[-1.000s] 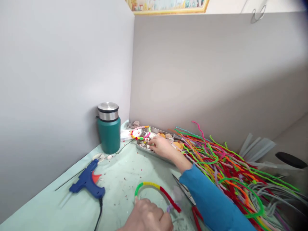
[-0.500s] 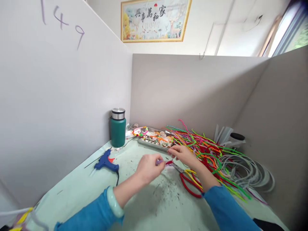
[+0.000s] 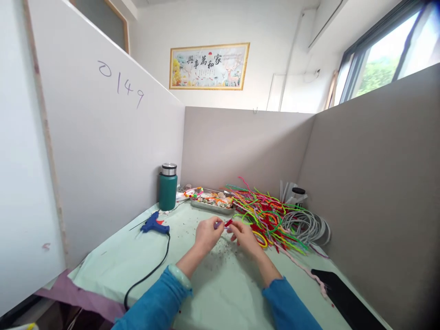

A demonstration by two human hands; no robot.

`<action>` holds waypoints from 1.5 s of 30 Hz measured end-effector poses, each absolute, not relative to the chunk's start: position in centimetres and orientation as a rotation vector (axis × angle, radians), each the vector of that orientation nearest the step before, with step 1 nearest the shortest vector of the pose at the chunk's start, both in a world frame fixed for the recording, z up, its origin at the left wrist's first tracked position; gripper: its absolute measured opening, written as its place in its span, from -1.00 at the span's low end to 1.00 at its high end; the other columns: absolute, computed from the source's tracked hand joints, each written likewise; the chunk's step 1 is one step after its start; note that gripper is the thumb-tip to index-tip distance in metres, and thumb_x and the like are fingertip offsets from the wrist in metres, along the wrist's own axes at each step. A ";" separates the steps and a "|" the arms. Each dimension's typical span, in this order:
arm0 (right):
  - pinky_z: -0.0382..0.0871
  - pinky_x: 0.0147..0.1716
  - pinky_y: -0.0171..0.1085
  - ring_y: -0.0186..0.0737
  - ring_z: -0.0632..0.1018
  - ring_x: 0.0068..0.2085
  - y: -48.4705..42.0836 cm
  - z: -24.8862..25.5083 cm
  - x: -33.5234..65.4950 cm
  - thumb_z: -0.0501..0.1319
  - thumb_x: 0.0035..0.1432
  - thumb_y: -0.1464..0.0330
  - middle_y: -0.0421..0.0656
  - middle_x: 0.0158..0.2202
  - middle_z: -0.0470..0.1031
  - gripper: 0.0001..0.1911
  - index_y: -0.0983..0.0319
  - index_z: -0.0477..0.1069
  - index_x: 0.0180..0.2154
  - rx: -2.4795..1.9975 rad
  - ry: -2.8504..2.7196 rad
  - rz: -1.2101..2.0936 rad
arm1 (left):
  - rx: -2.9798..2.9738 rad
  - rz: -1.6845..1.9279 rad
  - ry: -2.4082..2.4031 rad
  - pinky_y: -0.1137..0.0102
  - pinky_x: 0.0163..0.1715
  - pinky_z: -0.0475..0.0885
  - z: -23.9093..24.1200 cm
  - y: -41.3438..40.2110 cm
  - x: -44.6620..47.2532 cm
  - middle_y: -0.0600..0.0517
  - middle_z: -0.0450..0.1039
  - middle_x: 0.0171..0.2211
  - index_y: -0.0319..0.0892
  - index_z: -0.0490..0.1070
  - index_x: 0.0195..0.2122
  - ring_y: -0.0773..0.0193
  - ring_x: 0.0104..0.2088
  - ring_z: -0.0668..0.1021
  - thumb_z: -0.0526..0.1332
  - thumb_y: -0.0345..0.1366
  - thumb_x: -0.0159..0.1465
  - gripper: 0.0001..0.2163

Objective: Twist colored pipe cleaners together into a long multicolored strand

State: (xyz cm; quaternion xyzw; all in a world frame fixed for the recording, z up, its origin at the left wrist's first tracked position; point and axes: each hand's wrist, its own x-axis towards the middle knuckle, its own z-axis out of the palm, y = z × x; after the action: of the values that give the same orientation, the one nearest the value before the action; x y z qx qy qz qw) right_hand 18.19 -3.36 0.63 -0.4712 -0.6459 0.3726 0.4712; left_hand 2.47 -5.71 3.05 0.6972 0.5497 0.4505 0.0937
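My left hand is closed in a pinch on a small purple piece of pipe cleaner. A short dark red bit sticks out from it towards the right. My right hand meets it there, thumb and fingertips closed at the red end. The fingers partly cover this small piece, so its full shape is hidden. Right behind my right wrist shows the yellow handle loop of the scissors; their blades are hidden. A heap of bright pipe cleaners lies beyond my right hand.
A metal tray of shells and buttons stands at the back, near a green bottle. To the left lies a blue glue gun with its black cord. Grey coils and a black flat object are on the right.
My head view has tilted up and drawn back. My right hand has come away from above the scissors and closed in on the small piece at my left fingertips.
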 end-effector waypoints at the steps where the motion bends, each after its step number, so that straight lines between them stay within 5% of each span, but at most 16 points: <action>1: 0.18 -0.68 -0.40 -0.34 0.42 -0.58 -3.3 0.3 18.2 0.11 0.01 0.19 -0.16 -0.46 0.46 -0.72 0.26 0.37 -0.33 -1.175 -1.599 0.870 | 2.081 1.351 1.639 0.51 -0.49 0.18 2.9 -5.6 2.5 0.06 0.49 -0.53 -0.12 0.49 -0.37 0.38 -0.51 0.44 0.09 -0.17 0.14 -0.77; 7: 0.10 -0.70 -0.41 -0.42 0.28 -0.68 -2.8 -1.1 18.2 0.17 -0.06 0.24 -0.22 -0.62 0.38 -0.79 0.27 0.37 -0.50 -1.201 -1.574 0.883 | 2.167 1.393 1.635 0.52 -0.49 0.19 1.4 -4.9 1.8 0.06 0.48 -0.54 -0.12 0.48 -0.34 0.39 -0.53 0.44 0.07 -0.16 0.17 -0.76; 16: 0.04 -0.70 -0.41 -0.44 0.25 -0.67 -3.3 -0.6 18.0 0.24 -0.13 0.17 -0.24 -0.59 0.37 -0.72 0.26 0.36 -0.49 -1.057 -1.259 1.053 | 2.371 1.300 1.635 0.51 -0.48 0.21 0.5 -5.4 1.5 0.06 0.51 -0.49 -0.08 0.48 -0.31 0.37 -0.50 0.48 0.06 -0.18 0.20 -0.77; 22: 0.08 -0.66 -0.38 -0.39 0.26 -0.66 -2.7 -0.9 18.6 0.22 -0.12 0.17 -0.26 -0.68 0.32 -0.72 0.28 0.40 -0.48 -1.165 -1.312 0.809 | 2.696 1.090 1.484 0.49 -0.43 0.22 0.4 -5.9 1.6 0.02 0.52 -0.41 -0.07 0.50 -0.31 0.33 -0.41 0.49 0.01 -0.19 0.24 -0.74; 29: 0.28 -0.38 -0.30 -0.22 0.44 -0.40 -3.7 0.4 18.0 0.18 -0.06 0.19 -0.15 -0.48 0.47 -0.75 0.25 0.45 -0.47 -1.078 -1.432 0.491 | 2.694 0.966 1.521 0.48 -0.37 0.24 0.7 -6.3 1.9 0.00 0.53 -0.34 -0.07 0.50 -0.25 0.31 -0.35 0.50 0.01 -0.18 0.24 -0.73; 45: 0.24 -0.54 -0.37 -0.31 0.41 -0.48 -4.6 1.1 16.6 0.22 -0.07 0.21 -0.18 -0.45 0.46 -0.70 0.23 0.33 -0.27 -0.891 -1.345 0.747 | 2.256 1.189 1.423 0.52 -0.42 0.23 0.9 -5.2 1.2 0.02 0.54 -0.39 -0.16 0.53 -0.25 0.33 -0.42 0.48 0.04 -0.20 0.21 -0.70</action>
State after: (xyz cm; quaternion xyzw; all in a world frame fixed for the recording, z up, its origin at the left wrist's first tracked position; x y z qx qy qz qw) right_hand 16.60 -4.64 1.12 -0.3891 -0.5874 0.3264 0.6301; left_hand 1.20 -5.18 0.88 0.7677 0.4844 0.4048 0.1103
